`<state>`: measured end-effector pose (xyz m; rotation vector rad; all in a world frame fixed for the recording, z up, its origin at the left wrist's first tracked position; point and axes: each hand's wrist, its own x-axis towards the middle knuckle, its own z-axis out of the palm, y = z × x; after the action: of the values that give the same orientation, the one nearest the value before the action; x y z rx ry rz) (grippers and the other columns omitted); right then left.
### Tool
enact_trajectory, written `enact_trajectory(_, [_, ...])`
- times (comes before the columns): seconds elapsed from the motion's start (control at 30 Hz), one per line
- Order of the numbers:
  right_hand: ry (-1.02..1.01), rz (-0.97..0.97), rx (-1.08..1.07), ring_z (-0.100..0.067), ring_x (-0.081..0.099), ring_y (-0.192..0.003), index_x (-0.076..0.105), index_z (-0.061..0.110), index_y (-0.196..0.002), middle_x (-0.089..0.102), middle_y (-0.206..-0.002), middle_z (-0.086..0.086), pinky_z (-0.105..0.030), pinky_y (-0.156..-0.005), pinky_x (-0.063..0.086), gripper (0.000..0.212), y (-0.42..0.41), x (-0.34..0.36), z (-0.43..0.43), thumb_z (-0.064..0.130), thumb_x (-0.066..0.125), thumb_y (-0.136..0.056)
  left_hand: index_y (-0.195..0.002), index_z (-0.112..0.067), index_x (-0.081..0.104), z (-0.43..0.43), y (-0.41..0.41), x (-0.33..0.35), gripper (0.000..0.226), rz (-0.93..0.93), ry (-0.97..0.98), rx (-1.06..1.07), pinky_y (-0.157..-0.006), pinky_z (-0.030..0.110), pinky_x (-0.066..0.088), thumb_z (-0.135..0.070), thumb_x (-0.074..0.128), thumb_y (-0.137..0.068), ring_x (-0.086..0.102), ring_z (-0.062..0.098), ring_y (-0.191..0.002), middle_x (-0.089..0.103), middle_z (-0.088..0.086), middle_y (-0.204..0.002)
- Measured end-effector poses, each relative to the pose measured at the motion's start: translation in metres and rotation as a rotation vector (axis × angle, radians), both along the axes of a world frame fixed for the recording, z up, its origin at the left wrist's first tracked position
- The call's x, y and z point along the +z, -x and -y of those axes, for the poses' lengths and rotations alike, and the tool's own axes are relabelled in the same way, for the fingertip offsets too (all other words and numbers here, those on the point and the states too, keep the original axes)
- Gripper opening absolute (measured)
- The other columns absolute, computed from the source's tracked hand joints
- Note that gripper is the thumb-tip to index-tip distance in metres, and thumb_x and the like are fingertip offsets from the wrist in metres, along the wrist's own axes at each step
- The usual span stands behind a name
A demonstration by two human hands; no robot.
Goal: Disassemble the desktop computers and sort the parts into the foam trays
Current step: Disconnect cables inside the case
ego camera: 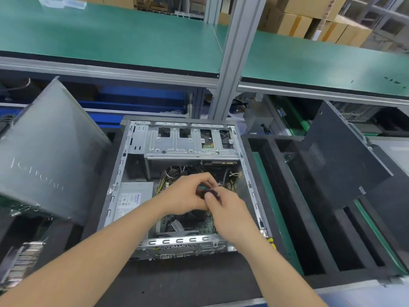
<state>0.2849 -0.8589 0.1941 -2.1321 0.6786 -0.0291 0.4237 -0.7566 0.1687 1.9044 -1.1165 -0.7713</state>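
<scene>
My left hand and right hand both pinch a small dark plug with coloured wires, over the open grey metal computer case.

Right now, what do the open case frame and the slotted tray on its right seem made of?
The case frame looks like bare sheet metal, probably steel: silvery sheen, stamped ribs, punched holes. The slotted tray seems to be black foam: matt, thick, soft-edged walls. The left hand and right hand pinch a small dark part above the case.
</scene>
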Motion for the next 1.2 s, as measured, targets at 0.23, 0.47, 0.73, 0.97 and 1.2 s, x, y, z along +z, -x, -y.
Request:
enact_trajectory(0.23, [-0.159,-0.156,0.133,-0.027,0.073,-0.103,0.066,0.031,-0.12,0.07,-0.118,-0.007,-0.056,-0.091,0.059,0.031,-0.008,0.02,0.045,0.018,0.041,-0.108,-0.095,-0.04,0.057,-0.001,0.001,-0.011,0.015,-0.002,0.007,0.084,-0.06,0.038,0.057,-0.041,0.072,-0.092,0.069,0.02,-0.063,0.073,-0.003,-0.083])
enact_trajectory(0.47, [0.4,-0.418,0.614,-0.004,0.071,-0.085,0.077,0.029,-0.1,0.076,-0.091,0.011,-0.029,-0.083,0.058,0.014,-0.034,0.065,0.076,0.031,0.063,-0.099,-0.091,-0.029,0.066,0.011,-0.009,-0.015,0.013,0.081,-0.001,0.224,-0.058,0.014,0.044,-0.038,0.076,-0.091,0.065,-0.001,-0.07,0.07,-0.012,-0.084])
enact_trajectory(0.73, [0.829,-0.875,1.216,-0.022,0.052,-0.068,0.055,0.006,-0.083,0.053,-0.087,-0.006,-0.029,-0.048,0.034,0.016,-0.051,0.005,0.039,-0.005,0.052,-0.095,-0.081,-0.026,0.07,0.034,-0.013,-0.014,0.014,0.055,0.084,0.347,-0.073,0.026,0.056,-0.027,0.083,-0.08,0.068,0.006,-0.074,0.072,-0.009,-0.077])
enact_trajectory(0.97, [0.989,-0.941,1.291,-0.029,0.057,-0.08,0.062,0.004,-0.122,0.063,-0.111,-0.014,-0.035,-0.058,0.046,0.025,-0.048,-0.008,0.056,0.002,0.057,-0.097,-0.083,-0.022,0.067,0.041,-0.013,-0.024,0.017,-0.017,0.113,0.394,-0.069,0.024,0.051,-0.031,0.08,-0.082,0.065,0.01,-0.076,0.071,-0.007,-0.08])
enact_trajectory(1.2, [1.253,-0.884,1.367,-0.029,0.064,-0.08,0.065,0.013,-0.096,0.071,-0.103,-0.007,-0.038,-0.066,0.05,0.012,-0.04,-0.022,0.053,0.005,0.058,-0.098,-0.088,-0.024,0.06,0.044,-0.015,-0.026,0.019,0.019,0.097,0.348,-0.061,0.021,0.043,-0.036,0.075,-0.086,0.059,0.001,-0.073,0.064,-0.015,-0.083])
